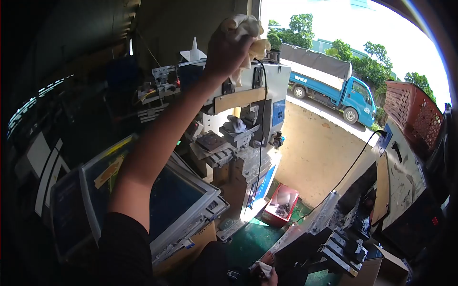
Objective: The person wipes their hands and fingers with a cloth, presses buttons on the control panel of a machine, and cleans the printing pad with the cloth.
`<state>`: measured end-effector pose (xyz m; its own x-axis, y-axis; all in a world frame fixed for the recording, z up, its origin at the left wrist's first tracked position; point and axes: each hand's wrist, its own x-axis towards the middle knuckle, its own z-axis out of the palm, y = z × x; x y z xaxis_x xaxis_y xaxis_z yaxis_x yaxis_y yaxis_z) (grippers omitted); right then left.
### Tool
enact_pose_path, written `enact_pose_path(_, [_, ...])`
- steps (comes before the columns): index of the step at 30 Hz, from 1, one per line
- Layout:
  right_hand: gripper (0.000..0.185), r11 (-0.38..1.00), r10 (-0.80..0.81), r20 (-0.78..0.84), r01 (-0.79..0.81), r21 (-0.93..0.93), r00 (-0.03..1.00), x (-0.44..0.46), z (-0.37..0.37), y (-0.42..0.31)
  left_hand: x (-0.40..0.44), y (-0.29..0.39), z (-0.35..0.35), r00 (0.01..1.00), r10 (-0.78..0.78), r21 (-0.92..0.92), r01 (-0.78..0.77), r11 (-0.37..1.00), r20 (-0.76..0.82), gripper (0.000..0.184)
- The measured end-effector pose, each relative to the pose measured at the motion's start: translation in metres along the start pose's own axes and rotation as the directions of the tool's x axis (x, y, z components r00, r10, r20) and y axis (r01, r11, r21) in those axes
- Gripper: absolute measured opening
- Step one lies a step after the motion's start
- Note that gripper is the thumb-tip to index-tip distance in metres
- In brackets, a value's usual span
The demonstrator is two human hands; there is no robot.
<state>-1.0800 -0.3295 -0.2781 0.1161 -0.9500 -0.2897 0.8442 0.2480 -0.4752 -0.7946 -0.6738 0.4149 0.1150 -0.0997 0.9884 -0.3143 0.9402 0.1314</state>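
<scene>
My left hand [231, 52] is raised at the top of the view, its fingers closed round a crumpled cream cloth [243, 26] that hangs down past the hand. It is in front of the upper part of a grey machine [273, 76]. Low at the bottom edge, my right hand [273, 278] is partly cut off, with its fingers against a whitish cloth [262, 269]. A small wad of light cloth [236, 125] lies on the machine's fixture, below the raised hand.
Framed screens [179, 190] lean at the left under my left arm. A red bin [281, 205] stands on the green floor. At the right are another machine [405, 176], a red basket [412, 107] and a cardboard box [386, 267]. Outside, a blue truck [358, 97] is visible.
</scene>
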Motion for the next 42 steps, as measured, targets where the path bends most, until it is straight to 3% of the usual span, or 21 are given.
enact_pose_path(2, [0.059,0.998,-0.001,0.071,-0.004,0.067,0.997,0.001,-0.004,0.000,0.056,-0.051,-0.001,0.997,0.004,0.177,-0.017,0.984,0.072,0.035])
enact_pose_path(4, [0.057,0.997,-0.005,0.021,0.004,0.083,1.000,0.007,-0.004,0.002,0.090,-0.107,-0.007,0.978,-0.039,0.419,-0.052,0.906,0.205,0.044])
enact_pose_path(6, [0.056,0.995,-0.011,-0.029,0.013,0.098,1.000,0.016,0.001,0.001,0.092,-0.171,-0.017,0.931,-0.093,0.542,-0.122,0.831,0.354,0.053])
enact_pose_path(7, [0.056,1.000,-0.006,-0.320,0.008,0.005,0.947,0.016,0.036,-0.005,0.091,-0.190,-0.020,0.899,-0.119,0.588,-0.171,0.791,0.422,0.058])
enact_pose_path(10, [0.056,0.994,-0.020,-0.284,-0.010,-0.104,0.959,0.027,0.032,-0.003,0.069,-0.200,-0.026,0.877,-0.236,0.703,-0.148,0.696,0.419,0.070])
enact_pose_path(14, [0.058,0.998,0.001,-0.289,-0.020,-0.062,0.957,0.034,0.032,-0.002,0.069,-0.202,-0.020,0.651,-0.510,0.705,-0.055,0.707,0.562,0.086])
enact_pose_path(15, [0.059,0.997,-0.003,-0.329,-0.024,-0.076,0.944,0.035,0.031,0.000,0.070,-0.193,-0.018,0.562,-0.609,0.733,0.005,0.680,0.561,0.083])
enact_pose_path(18, [0.049,0.999,-0.012,-0.375,-0.006,-0.048,0.927,0.039,0.013,0.005,0.074,-0.182,0.000,0.527,-0.721,0.820,0.075,0.567,0.450,0.078])
enact_pose_path(19, [0.044,1.000,-0.019,-0.375,0.008,-0.031,0.927,0.037,0.012,0.003,0.078,-0.179,0.000,0.511,-0.710,0.821,0.014,0.571,0.485,0.073])
enact_pose_path(22, [0.046,0.997,-0.052,-0.407,0.021,-0.080,0.912,0.036,0.015,0.005,0.077,-0.167,-0.001,0.668,-0.534,0.842,-0.288,0.457,0.518,0.067])
enact_pose_path(23, [0.042,0.999,-0.049,-0.415,0.036,-0.040,0.908,0.035,0.015,0.004,0.077,-0.162,-0.001,0.686,-0.540,0.867,-0.310,0.390,0.488,0.063])
enact_pose_path(26, [0.033,0.997,-0.049,-0.438,0.071,0.035,0.898,0.031,0.020,0.001,0.073,-0.144,-0.003,0.745,-0.510,0.894,-0.272,0.357,0.430,0.062])
enact_pose_path(29, [0.033,0.997,-0.056,-0.449,0.077,0.028,0.892,0.031,0.017,0.000,0.084,-0.149,-0.012,0.648,-0.605,0.850,-0.132,0.511,0.464,0.061])
enact_pose_path(32, [0.036,0.997,-0.063,-0.446,0.077,0.013,0.893,0.037,0.001,0.006,0.087,-0.172,-0.017,0.751,-0.513,0.799,-0.034,0.600,0.417,0.060])
enact_pose_path(36, [0.045,0.997,-0.072,-0.416,0.053,-0.056,0.907,0.033,0.000,0.007,0.105,-0.197,-0.028,0.818,-0.385,0.731,-0.062,0.679,0.427,0.060])
enact_pose_path(38, [0.045,0.996,-0.078,-0.417,0.055,-0.067,0.906,0.033,0.005,0.005,0.101,-0.145,-0.033,0.859,-0.332,0.765,-0.101,0.636,0.389,0.059])
enact_pose_path(41, [0.044,0.994,-0.104,-0.412,0.079,-0.076,0.905,0.033,0.011,0.007,0.098,-0.103,-0.032,0.954,-0.186,0.683,-0.026,0.730,0.235,0.043])
enact_pose_path(42, [0.043,0.994,-0.106,-0.377,0.085,-0.073,0.920,0.031,0.012,0.006,0.092,-0.108,-0.031,0.949,-0.061,0.466,-0.095,0.880,0.309,0.049])
